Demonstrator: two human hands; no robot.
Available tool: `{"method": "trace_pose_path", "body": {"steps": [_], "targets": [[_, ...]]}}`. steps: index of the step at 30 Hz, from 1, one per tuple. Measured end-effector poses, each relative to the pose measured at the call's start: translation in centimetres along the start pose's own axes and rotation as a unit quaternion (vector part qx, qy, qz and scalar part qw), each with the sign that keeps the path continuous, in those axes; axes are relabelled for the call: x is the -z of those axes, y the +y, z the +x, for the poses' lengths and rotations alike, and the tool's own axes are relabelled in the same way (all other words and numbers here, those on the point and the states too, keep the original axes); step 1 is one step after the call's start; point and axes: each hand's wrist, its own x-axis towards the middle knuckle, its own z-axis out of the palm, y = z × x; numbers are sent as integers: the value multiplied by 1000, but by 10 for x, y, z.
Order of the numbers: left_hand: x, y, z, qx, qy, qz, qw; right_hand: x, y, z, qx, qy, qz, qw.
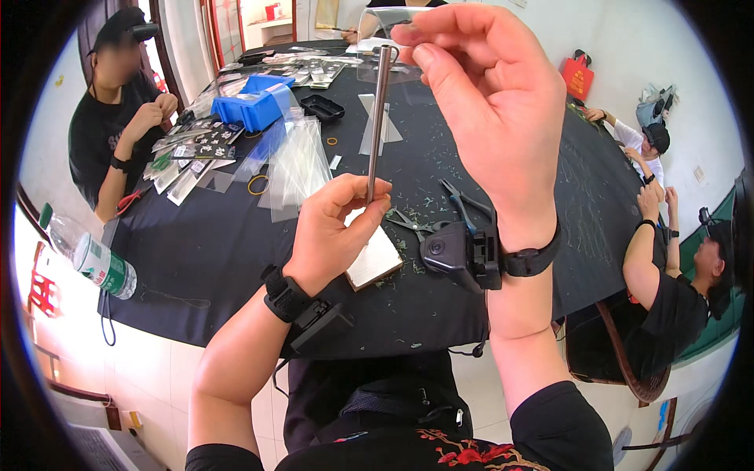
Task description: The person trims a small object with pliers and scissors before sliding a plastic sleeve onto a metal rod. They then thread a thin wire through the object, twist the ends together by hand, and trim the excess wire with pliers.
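Head view, near to far: left hand [334, 231], mid-frame, pinches the bottom of a thin grey rod [378, 118]. Right hand [479, 102], upper middle, pinches its top and a clear bag [385, 47]. Behind lie a black table [220, 251], pliers [463, 206] and a blue bin [255, 106], upper left.

Clear plastic sleeves [294, 161] fanned far left on the bench, black-and-white printed packets [196, 141] beside them, green-white bottle label [100, 265] near left, red bag [578, 77] far right.
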Motion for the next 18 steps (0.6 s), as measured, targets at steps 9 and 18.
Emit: {"method": "trace_pose_path", "body": {"steps": [9, 18], "targets": [[1, -2, -1, 3, 4, 15, 1000, 12, -29, 2, -192, -102, 27, 976], [3, -9, 1, 26, -27, 23, 999, 14, 9, -8, -176, -302, -110, 930]]}}
